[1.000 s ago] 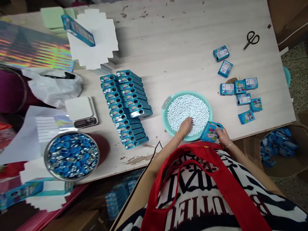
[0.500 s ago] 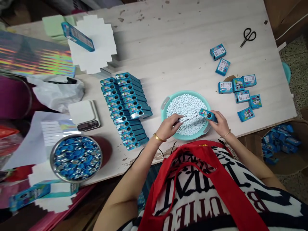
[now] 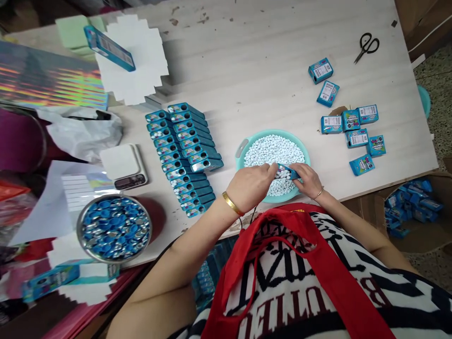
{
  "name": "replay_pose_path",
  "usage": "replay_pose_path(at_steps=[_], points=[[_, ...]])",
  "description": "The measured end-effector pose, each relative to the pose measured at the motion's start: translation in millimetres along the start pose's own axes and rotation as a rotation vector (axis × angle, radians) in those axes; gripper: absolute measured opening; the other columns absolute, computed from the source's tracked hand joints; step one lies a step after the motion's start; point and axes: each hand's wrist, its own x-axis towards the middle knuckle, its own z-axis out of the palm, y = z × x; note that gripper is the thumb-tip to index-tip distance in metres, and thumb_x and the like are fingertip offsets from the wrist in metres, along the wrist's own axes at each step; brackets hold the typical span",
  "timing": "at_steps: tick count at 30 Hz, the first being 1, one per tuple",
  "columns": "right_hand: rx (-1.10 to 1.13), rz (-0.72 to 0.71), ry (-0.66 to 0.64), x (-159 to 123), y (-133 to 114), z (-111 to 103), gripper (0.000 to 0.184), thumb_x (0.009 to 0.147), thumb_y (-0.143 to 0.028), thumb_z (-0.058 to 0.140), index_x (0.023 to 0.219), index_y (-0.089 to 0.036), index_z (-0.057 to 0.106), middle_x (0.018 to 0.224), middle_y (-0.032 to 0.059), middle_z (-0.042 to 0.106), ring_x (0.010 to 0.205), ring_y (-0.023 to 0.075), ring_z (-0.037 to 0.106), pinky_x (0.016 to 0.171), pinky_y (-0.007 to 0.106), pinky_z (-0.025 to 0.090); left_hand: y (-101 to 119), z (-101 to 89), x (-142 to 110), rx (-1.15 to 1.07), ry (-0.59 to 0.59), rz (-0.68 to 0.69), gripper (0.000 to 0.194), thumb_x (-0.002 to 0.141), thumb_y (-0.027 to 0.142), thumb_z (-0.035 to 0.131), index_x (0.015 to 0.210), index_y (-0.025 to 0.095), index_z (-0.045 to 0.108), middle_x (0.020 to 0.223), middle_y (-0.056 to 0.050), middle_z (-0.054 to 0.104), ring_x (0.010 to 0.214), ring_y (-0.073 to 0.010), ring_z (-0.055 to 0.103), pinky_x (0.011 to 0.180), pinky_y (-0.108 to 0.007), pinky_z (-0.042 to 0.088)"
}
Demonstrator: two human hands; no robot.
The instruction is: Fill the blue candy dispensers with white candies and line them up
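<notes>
A teal round tray [image 3: 241, 149] full of small white candies [image 3: 271, 150] sits near the table's front edge. Over its near side my right hand [image 3: 308, 180] holds a small blue candy box [image 3: 287, 170] lying on its side. My left hand [image 3: 251, 186], fingers bunched, meets the box's open end; whether candies are pinched in it I cannot tell. Two rows of filled blue boxes [image 3: 183, 155] lie left of the tray.
Several closed blue boxes [image 3: 353, 125] lie at the right with scissors [image 3: 367, 46] beyond. A metal bowl of blue caps [image 3: 113, 229], a digital scale [image 3: 123, 165], white card stacks [image 3: 134, 56] and a carton of boxes [image 3: 411, 207] by the floor surround the work area.
My left hand left the candy pile and came up to the box. My right hand lifted the box from the tray's rim and turned it over the tray, toward the left hand.
</notes>
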Motion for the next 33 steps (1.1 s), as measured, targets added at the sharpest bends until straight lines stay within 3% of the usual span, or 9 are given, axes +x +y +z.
replay_pose_path(at_steps=[3, 6, 11, 14, 16, 20, 23, 28, 33], points=[[0.019, 0.022, -0.015, -1, 2, 2, 0.047, 0.087, -0.016, 0.051, 0.134, -0.021, 0.052, 0.128, 0.0118, 0.064, 0.121, 0.0282, 0.058, 0.105, 0.048, 0.049, 6, 3.7, -4, -0.003, 0.017, 0.013, 0.022, 0.097, 0.018, 0.038, 0.101, 0.019, 0.061, 0.085, -0.008, 0.058, 0.084, -0.0261, 0.064, 0.08, -0.04, 0.052], [0.037, 0.051, -0.037, -1, 4, 4, 0.048, 0.087, -0.017, 0.05, 0.135, -0.022, 0.052, 0.13, 0.0116, 0.064, 0.123, 0.0286, 0.057, 0.107, 0.049, 0.048, -2, 16.0, -9, -0.023, 0.048, 0.001, 0.022, 0.097, 0.021, 0.04, 0.097, 0.02, 0.061, 0.086, -0.009, 0.056, 0.088, -0.0268, 0.063, 0.084, -0.042, 0.051], [0.056, 0.107, -0.029, -5, 9, -2, 0.046, 0.09, -0.022, 0.051, 0.137, -0.024, 0.051, 0.13, 0.0106, 0.064, 0.124, 0.0289, 0.057, 0.108, 0.05, 0.048, -60, 51.8, -6, 0.011, 0.118, -0.122, 0.026, 0.099, 0.035, 0.042, 0.114, 0.022, 0.059, 0.103, -0.009, 0.06, 0.098, -0.0276, 0.062, 0.083, -0.04, 0.05], [0.068, 0.191, 0.036, -8, 12, -15, 0.042, 0.093, -0.029, 0.054, 0.134, -0.025, 0.054, 0.128, 0.0108, 0.064, 0.121, 0.0288, 0.059, 0.105, 0.049, 0.05, -99, 88.1, 12, 0.05, 0.04, -0.231, 0.024, 0.097, 0.029, 0.044, 0.112, 0.018, 0.059, 0.105, -0.012, 0.062, 0.1, -0.029, 0.062, 0.08, -0.038, 0.05], [0.085, 0.242, 0.096, -10, 12, -25, 0.039, 0.093, -0.033, 0.056, 0.131, -0.025, 0.056, 0.125, 0.011, 0.065, 0.118, 0.0285, 0.061, 0.102, 0.048, 0.052, -109, 116.9, 31, 0.027, -0.038, -0.269, 0.021, 0.095, 0.023, 0.045, 0.107, 0.016, 0.061, 0.107, -0.014, 0.063, 0.101, -0.0296, 0.062, 0.081, -0.039, 0.05], [0.121, 0.313, 0.2, -14, 14, -40, 0.037, 0.093, -0.038, 0.061, 0.127, -0.025, 0.058, 0.121, 0.0099, 0.066, 0.113, 0.0276, 0.063, 0.1, 0.046, 0.052, -89, 168.5, 74, -0.17, -0.045, -0.225, 0.027, 0.093, 0.017, 0.045, 0.115, 0.015, 0.059, 0.12, -0.015, 0.063, 0.11, -0.0279, 0.059, 0.091, -0.039, 0.049], [0.117, 0.361, 0.247, -16, 15, -44, 0.038, 0.092, -0.041, 0.063, 0.125, -0.025, 0.059, 0.119, 0.0088, 0.067, 0.11, 0.0262, 0.063, 0.097, 0.044, 0.053, -68, 189.3, 95, -0.239, -0.033, -0.177, 0.033, 0.09, 0.014, 0.047, 0.12, 0.015, 0.058, 0.124, -0.015, 0.062, 0.112, -0.026, 0.06, 0.096, -0.037, 0.048], [0.119, 0.39, 0.262, -17, 14, -45, 0.038, 0.091, -0.042, 0.064, 0.125, -0.024, 0.059, 0.117, 0.0089, 0.067, 0.109, 0.0256, 0.063, 0.097, 0.043, 0.053, -68, 181.8, 82, -0.345, -0.004, -0.121, 0.034, 0.091, 0.022, 0.05, 0.124, 0.015, 0.056, 0.122, -0.013, 0.064, 0.109, -0.0242, 0.061, 0.097, -0.036, 0.048], [0.03, 0.286, 0.195, -13, 14, -41, 0.037, 0.092, -0.034, 0.059, 0.128, -0.023, 0.058, 0.121, 0.0109, 0.066, 0.113, 0.0283, 0.062, 0.099, 0.046, 0.053, -77, 129.5, 33, -0.462, 0.128, -0.007, 0.031, 0.095, 0.036, 0.05, 0.118, 0.016, 0.057, 0.109, -0.009, 0.066, 0.095, -0.0195, 0.063, 0.089, -0.032, 0.049]])
